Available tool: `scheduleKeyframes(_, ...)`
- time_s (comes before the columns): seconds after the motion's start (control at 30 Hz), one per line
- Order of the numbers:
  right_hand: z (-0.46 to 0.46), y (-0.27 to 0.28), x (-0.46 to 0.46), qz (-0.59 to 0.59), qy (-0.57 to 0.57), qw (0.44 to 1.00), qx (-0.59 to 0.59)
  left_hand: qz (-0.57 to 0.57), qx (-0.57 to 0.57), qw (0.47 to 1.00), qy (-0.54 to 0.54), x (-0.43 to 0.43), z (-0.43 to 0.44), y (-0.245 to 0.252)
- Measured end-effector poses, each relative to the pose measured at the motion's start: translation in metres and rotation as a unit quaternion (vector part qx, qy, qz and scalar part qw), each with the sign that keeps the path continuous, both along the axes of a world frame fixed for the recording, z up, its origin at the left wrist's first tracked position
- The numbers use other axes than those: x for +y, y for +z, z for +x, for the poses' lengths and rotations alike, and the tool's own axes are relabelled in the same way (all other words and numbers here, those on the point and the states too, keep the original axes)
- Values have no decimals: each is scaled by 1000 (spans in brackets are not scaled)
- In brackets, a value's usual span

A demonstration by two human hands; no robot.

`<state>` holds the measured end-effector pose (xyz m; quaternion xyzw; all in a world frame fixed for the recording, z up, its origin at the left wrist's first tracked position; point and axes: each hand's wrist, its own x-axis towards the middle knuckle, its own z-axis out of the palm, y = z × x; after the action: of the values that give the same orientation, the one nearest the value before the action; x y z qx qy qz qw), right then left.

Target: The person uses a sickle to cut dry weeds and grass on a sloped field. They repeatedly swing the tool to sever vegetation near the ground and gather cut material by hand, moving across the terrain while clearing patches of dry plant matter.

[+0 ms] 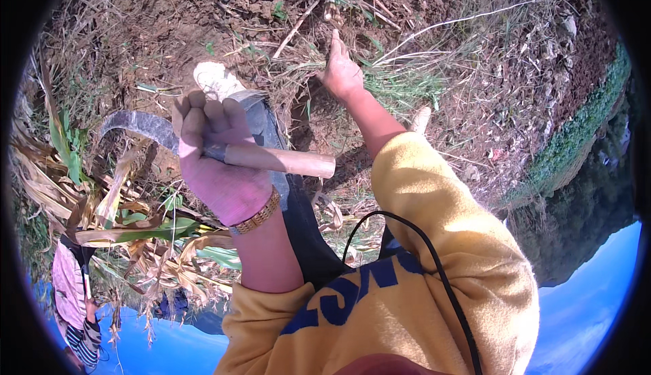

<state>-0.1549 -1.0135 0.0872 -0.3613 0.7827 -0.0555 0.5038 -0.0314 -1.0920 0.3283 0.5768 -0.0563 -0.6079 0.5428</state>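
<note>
My left hand [218,171], palm turned up and a gold-coloured band at the wrist, holds a sickle [285,161]. The thumb lies across the neck of the tool. Its curved, dark metal blade points left, while the pale wooden handle sticks out to the right over my trouser leg. Farther out and to the right, my right hand [345,72] is stretched over the soil with its fingers straight and nothing in its grasp. Just beyond those fingertips stands or lies a short dry stalk piece [333,13]; whether they touch it is unclear.
A pale shoe [216,80] is planted near the left hand. Dry corn plants [147,237] crowd the left side. Cut grass [402,87] and loose stalks [297,29] litter the brown soil. Another person [76,298] is at the lower left. A black cable [432,250] crosses my yellow top.
</note>
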Motion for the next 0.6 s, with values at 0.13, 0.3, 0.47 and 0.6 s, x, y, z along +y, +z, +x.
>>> scheduleKeyframes(0.13,-17,-12,-6,120,143,979,-77,-3,47,999,8,-7,2,3)
scheduleKeyframes(0.3,-35,-6,9,38,344,930,-128,-21,34,999,-20,-12,-10,11)
scheduleKeyframes(0.47,-128,39,164,142,552,814,-112,-28,20,998,-44,-13,-8,16)
scheduleKeyframes(0.6,-291,78,305,386,533,745,108,-44,13,999,-30,-16,7,14)
